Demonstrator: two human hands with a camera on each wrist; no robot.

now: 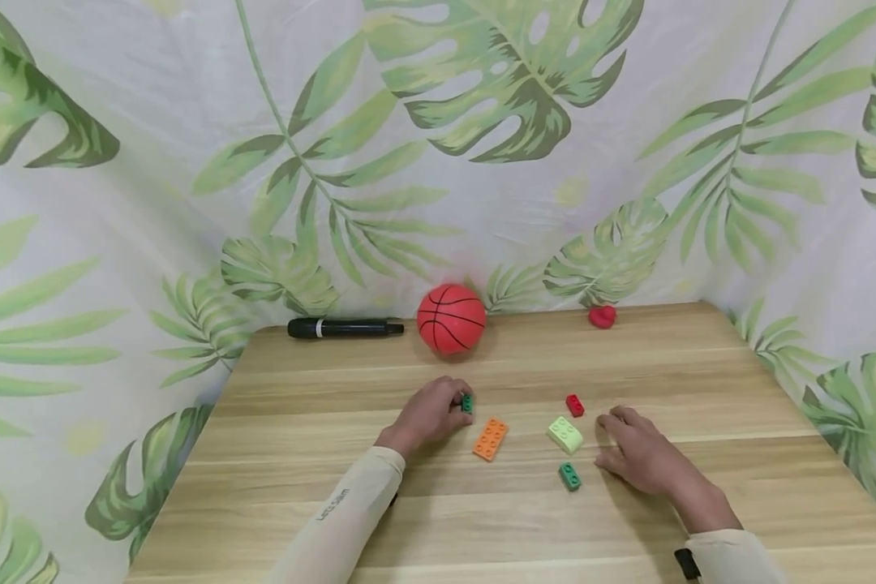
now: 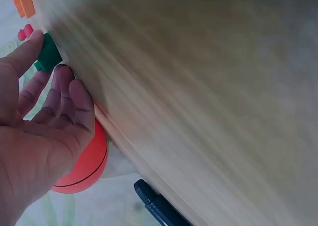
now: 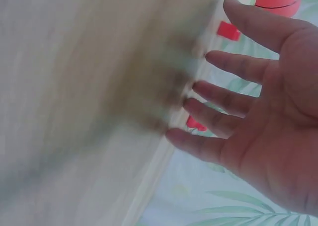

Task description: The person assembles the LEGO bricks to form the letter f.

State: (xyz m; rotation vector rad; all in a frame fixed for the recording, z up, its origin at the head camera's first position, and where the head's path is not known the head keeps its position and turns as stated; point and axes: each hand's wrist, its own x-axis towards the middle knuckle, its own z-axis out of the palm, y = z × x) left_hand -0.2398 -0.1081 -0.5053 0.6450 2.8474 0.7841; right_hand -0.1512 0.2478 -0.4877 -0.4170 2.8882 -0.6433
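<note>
My left hand (image 1: 427,412) pinches a small green toy brick (image 1: 467,403) between thumb and fingers, close over the table. In the left wrist view the same green brick (image 2: 49,52) shows at the thumb tip. An orange brick (image 1: 491,440) lies just to the right of that hand. My right hand (image 1: 641,450) holds nothing; its fingers are spread, fingertips right at the tabletop. Left of it lie a red brick (image 1: 574,405), a pale green brick (image 1: 565,435) and a second green brick (image 1: 569,477).
A red ball (image 1: 451,319) with black lines stands near the back edge of the wooden table (image 1: 299,422). Left of it lies a black microphone (image 1: 346,328); a small red object (image 1: 602,316) sits at the back right. Behind hangs a leaf-patterned cloth (image 1: 511,211).
</note>
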